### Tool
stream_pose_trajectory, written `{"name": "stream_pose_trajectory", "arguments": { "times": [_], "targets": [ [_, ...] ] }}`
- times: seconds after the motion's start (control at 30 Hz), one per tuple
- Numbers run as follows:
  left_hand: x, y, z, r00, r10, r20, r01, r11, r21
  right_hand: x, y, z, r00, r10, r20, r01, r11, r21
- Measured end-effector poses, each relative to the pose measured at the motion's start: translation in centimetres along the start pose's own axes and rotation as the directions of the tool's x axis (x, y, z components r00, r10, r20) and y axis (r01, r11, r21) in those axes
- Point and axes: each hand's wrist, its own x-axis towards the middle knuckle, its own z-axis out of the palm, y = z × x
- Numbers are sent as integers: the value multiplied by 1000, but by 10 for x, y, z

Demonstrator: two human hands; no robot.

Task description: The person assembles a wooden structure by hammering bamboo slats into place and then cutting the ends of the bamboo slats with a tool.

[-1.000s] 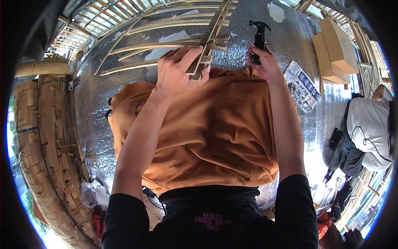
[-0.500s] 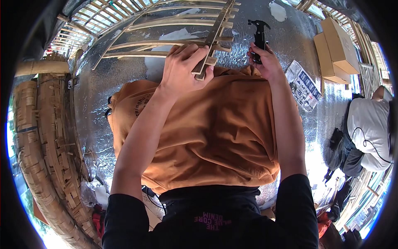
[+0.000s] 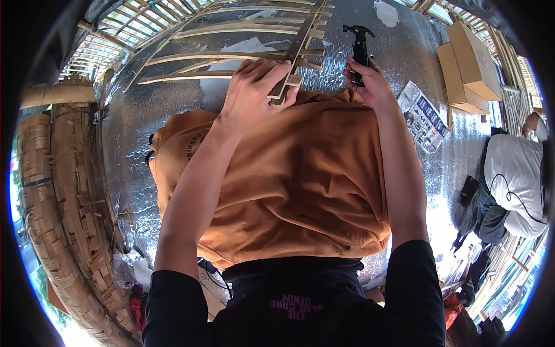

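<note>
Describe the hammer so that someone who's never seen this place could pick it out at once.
Start at the big orange-brown cloth mid-picture and go to its upper right corner, where the right hand grips a handle. The hammer points away from the person, head at the top. Its black, clawed shape sets it apart from the pale wooden frame on its left and the brown cardboard box further right.

Cardboard box [image 3: 475, 63] near printed sheet [image 3: 425, 117]; bamboo rolls [image 3: 70, 185] left.

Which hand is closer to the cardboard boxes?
Right. The right hand, holding the hammer, is left of the cardboard boxes; the left hand, gripping the wooden frame, is farther left.
</note>
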Motion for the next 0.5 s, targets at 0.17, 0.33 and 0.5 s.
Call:
{"name": "stream_pose_trajectory", "arguments": {
  "times": [0.17, 0.33, 0.5],
  "targets": [
    [-2, -1, 1, 1000, -16, 21, 17, 999, -35, 1, 0, -1, 1000, 10, -7, -10, 1000, -2],
    [-1, -1, 1, 1000, -3, 17, 3, 999, -43, -1, -1, 3, 1000, 12, -28, -13, 1000, -13],
    [-3, -1, 3, 1000, -9, 7, 9, 999, -38, -11, -7, 16, 994, -53, -93, 32, 976, -214]
  ]
}}
